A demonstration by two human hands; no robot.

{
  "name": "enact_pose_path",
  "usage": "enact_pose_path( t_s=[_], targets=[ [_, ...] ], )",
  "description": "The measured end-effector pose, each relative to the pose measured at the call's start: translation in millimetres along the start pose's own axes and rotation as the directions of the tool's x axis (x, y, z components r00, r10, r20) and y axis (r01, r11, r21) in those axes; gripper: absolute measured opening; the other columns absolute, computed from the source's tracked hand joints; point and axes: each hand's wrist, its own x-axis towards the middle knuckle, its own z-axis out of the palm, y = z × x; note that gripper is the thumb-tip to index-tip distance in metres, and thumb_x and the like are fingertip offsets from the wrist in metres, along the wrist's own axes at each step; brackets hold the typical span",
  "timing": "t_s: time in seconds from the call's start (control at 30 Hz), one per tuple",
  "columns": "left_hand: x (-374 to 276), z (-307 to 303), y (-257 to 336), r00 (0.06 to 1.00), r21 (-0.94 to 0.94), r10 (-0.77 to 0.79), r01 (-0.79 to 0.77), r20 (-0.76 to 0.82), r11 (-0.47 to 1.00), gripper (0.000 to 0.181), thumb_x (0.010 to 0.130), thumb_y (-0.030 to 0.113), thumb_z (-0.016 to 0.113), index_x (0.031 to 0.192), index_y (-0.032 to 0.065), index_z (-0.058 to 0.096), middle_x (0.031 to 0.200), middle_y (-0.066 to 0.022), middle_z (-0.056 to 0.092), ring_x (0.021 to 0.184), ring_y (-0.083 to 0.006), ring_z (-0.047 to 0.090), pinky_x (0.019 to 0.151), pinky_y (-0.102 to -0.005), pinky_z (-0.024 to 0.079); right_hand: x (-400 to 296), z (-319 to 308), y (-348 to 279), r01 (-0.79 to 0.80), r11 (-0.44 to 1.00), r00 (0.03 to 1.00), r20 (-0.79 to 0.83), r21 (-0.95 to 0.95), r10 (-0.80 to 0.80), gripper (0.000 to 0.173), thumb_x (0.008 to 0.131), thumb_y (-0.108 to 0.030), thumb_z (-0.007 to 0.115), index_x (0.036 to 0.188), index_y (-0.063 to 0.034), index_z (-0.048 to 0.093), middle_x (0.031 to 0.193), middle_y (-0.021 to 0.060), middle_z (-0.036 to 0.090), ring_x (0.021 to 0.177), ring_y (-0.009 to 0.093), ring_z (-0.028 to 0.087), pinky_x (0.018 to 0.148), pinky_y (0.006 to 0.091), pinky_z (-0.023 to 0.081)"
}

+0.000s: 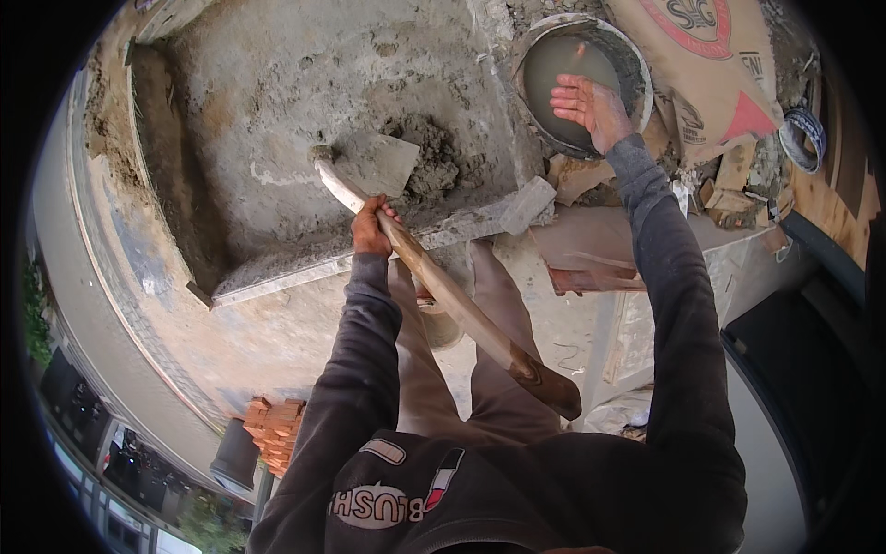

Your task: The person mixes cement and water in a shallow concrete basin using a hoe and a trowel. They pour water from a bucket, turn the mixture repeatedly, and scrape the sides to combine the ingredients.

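My left hand grips the wooden handle of a hoe, whose far end slants down towards my right thigh. The wide flat metal blade rests against a heap of wet mortar. Both lie in a shallow mixing trough crusted with grey cement. Over a round bucket to the right, my right hand is held with its fingers extended and nothing in it. Murky water fills part of the bucket; whether the hand touches it is unclear.
A printed paper cement bag lies right of the bucket. A loose block sits on the trough's near corner, beside reddish-brown slabs. A roll of tape is farther right. Stacked orange bricks stand at lower left near a dark container.
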Motion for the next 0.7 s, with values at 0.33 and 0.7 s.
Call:
enact_pose_path(
  t_s=[0.33,0.7],
  targets=[
    [-14,-10,-21,0.988,0.348,0.106,-0.06,-0.114,0.936,0.014,0.082,0.011,0.063,0.085,0.0007,0.055,0.068,-0.0076,0.053,0.052,-0.0185,0.052,0.047,-0.0354,0.049,99,-8,37,-0.13,0.969,0.934,-0.303,0.211,0.192,0.044,0.101,-0.023,0.035,0.131,0.0092,0.043,0.135,0.0293,0.043,0.119,0.041,0.051,0.097,0.0495,0.05],
    [-16,23,-26,0.953,0.477,0.279,-0.191,-0.12,0.858,0.019,0.08,0.01,0.067,0.086,-0.0035,0.056,0.065,-0.0084,0.054,0.048,-0.0188,0.055,0.04,-0.0332,0.048,18,47,17,-0.282,0.864,0.826,0.564,0.417,-0.003,0.024,0.095,-0.02,0.052,0.101,0.0024,0.06,0.099,0.0178,0.064,0.09,0.032,0.065,0.075,0.0409,0.058]
  ],
)
